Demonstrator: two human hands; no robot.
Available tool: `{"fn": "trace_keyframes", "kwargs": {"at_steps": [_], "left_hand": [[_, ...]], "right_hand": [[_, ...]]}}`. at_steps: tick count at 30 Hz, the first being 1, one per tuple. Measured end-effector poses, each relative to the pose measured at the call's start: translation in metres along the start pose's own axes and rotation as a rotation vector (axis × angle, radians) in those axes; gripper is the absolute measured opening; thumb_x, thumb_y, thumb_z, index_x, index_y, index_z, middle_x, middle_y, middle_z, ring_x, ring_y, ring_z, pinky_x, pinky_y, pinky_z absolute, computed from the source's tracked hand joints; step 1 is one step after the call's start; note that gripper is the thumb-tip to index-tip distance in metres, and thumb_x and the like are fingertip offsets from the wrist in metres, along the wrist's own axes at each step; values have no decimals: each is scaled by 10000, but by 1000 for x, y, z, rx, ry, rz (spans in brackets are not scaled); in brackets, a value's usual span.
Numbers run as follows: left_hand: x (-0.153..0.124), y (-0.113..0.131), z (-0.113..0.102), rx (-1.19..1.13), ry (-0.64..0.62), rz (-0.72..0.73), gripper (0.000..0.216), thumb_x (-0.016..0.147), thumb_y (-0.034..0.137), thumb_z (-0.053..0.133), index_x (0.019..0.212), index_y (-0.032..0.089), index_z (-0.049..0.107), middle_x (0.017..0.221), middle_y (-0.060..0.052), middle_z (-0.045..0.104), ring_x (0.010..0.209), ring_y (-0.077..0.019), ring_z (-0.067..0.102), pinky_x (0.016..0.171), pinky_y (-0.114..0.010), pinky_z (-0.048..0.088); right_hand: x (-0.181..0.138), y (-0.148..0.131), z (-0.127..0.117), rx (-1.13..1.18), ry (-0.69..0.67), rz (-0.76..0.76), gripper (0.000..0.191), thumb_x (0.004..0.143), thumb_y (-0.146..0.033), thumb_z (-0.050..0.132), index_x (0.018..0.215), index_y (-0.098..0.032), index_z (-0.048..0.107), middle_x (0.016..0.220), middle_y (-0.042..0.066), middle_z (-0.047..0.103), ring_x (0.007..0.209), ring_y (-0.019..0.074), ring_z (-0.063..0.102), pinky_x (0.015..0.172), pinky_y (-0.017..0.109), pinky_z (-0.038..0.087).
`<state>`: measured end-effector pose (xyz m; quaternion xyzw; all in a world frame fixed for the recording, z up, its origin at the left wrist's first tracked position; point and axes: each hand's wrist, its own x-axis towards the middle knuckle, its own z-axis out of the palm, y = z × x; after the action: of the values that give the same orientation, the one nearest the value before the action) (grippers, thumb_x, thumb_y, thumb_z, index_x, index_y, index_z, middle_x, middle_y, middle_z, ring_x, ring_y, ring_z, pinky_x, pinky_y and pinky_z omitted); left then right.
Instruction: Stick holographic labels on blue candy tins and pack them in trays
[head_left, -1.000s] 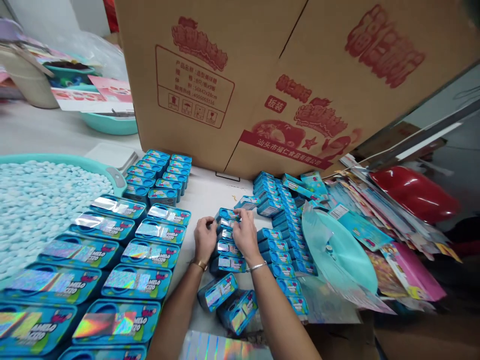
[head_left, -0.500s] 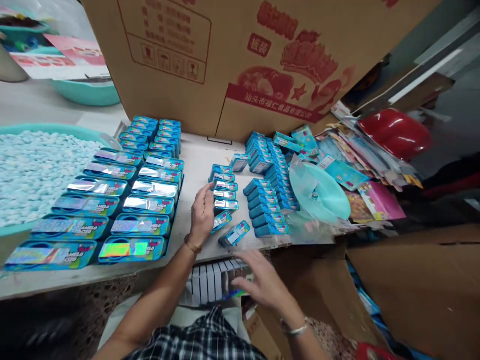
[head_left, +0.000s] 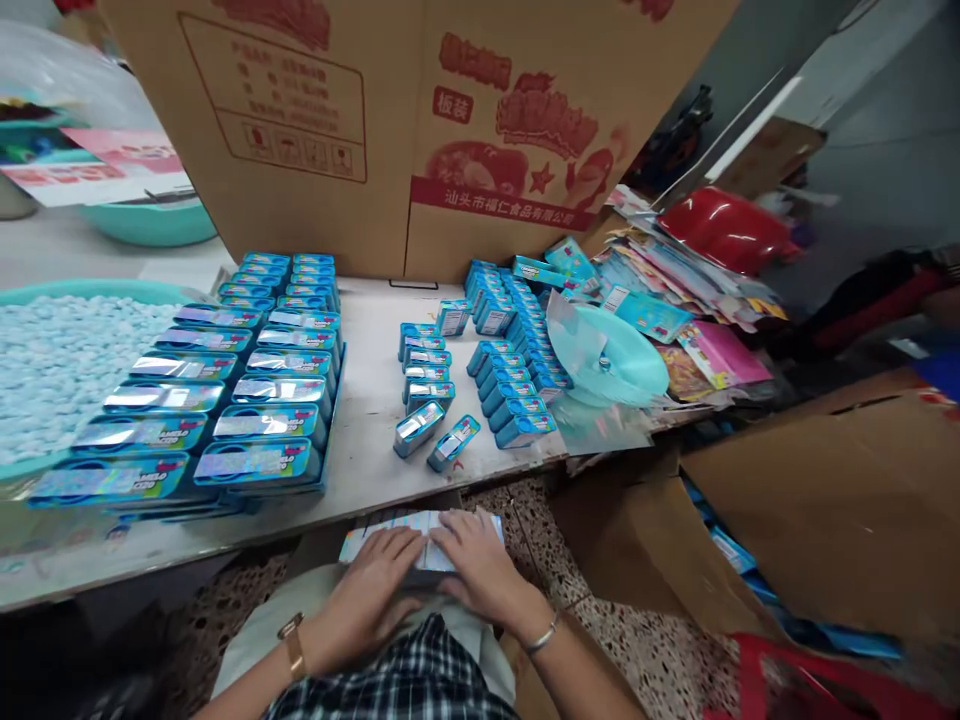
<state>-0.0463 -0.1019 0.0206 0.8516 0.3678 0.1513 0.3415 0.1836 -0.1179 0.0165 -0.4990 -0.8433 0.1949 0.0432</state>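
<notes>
On my lap, just below the table edge, is a block of flat, shiny whitish packs [head_left: 411, 524], its lower part hidden by my hands. My left hand [head_left: 375, 590] lies over its left half, fingers across the top and thumb at the near side. Over the right half, my right hand [head_left: 484, 565] grips it in the same way, the fingertips of both hands nearly meeting. Two small blue boxes, one tilted [head_left: 418, 428] and another beside it [head_left: 454, 441], stand near the table edge. Behind them runs a short row of blue boxes [head_left: 427, 374].
Blue boxes in two columns [head_left: 259, 455] fill the left, next to a basin of pale blue candies [head_left: 67, 370]. More blue boxes [head_left: 517, 400] and a turquoise bowl [head_left: 630, 355] are at right. A large carton [head_left: 375, 220] stands behind; an open carton [head_left: 810, 500] is at lower right.
My left hand has left the row of small blue boxes and come down to my lap. My right hand has moved onto the whitish packs too. The view has shifted slightly.
</notes>
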Motion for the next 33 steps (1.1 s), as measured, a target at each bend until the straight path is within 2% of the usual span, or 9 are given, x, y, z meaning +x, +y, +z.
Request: {"fn": "trace_keyframes", "kwargs": {"at_steps": [2, 5, 9, 13, 16, 22, 25, 29, 33], "left_hand": [[0, -4, 8, 91, -51, -63, 461, 857, 122, 561, 1303, 235, 570, 1311, -94, 621, 1197, -277, 538, 1048, -469, 419], [15, 1, -2, 144, -97, -78, 328, 905, 89, 433, 1093, 222, 667, 1062, -77, 693, 971, -240, 603, 920, -406, 446], [45, 21, -50, 47, -78, -29, 280, 952, 178, 427, 1014, 210, 698, 889, -65, 698, 825, -218, 609, 785, -322, 426], [70, 33, -96, -383, -240, 38, 349, 985, 403, 443, 890, 163, 678, 679, 4, 576, 596, -129, 463, 571, -234, 341], [79, 30, -106, -682, -332, 20, 436, 955, 511, 481, 883, 127, 676, 676, 21, 536, 581, -99, 402, 546, -208, 324], [77, 14, -87, -1004, -356, -152, 516, 866, 566, 611, 1055, 99, 724, 775, -44, 658, 581, -102, 490, 540, -195, 378], [76, 15, -87, -983, -335, -137, 499, 882, 548, 599, 1060, 102, 735, 806, -55, 682, 603, -107, 506, 552, -191, 389], [78, 21, -96, -803, -287, -32, 459, 937, 512, 524, 1040, 122, 741, 878, -46, 694, 688, -129, 521, 607, -199, 416], [78, 26, -102, -707, -265, -2, 447, 962, 480, 482, 1038, 118, 732, 876, -39, 697, 688, -134, 523, 639, -216, 424]], "right_hand": [[3, -1, -3, -73, 4, 19, 300, 832, -155, 654, 1123, -198, 598, 1139, 93, 632, 1087, 257, 541, 987, 428, 382], [10, 2, -29, -20, 33, 16, 194, 836, -72, 589, 970, -208, 630, 929, 34, 670, 873, 197, 600, 801, 314, 432], [21, 7, -87, 183, 79, -33, 165, 900, -213, 644, 1061, -247, 633, 930, -3, 708, 807, 162, 643, 697, 250, 446], [30, 10, -123, 174, 198, -206, 220, 957, -253, 584, 1169, -240, 641, 1026, 49, 698, 920, 175, 649, 789, 279, 495], [34, 11, -125, 53, 342, -318, 242, 977, -256, 543, 1193, -223, 646, 1049, 84, 680, 955, 194, 625, 813, 329, 512], [27, 5, -106, -180, 504, -358, 319, 961, -185, 526, 1272, -182, 598, 1019, 103, 697, 874, 208, 617, 745, 355, 519], [23, 1, -100, -165, 535, -342, 324, 953, -142, 504, 1255, -200, 607, 1067, 106, 696, 937, 209, 634, 794, 361, 532], [22, -4, -96, -104, 578, -291, 276, 937, -116, 506, 1166, -200, 636, 1089, 108, 691, 994, 226, 632, 832, 381, 544], [21, -10, -98, -128, 629, -294, 255, 925, -102, 494, 1110, -193, 646, 1079, 114, 696, 1014, 236, 632, 851, 397, 548]]}}
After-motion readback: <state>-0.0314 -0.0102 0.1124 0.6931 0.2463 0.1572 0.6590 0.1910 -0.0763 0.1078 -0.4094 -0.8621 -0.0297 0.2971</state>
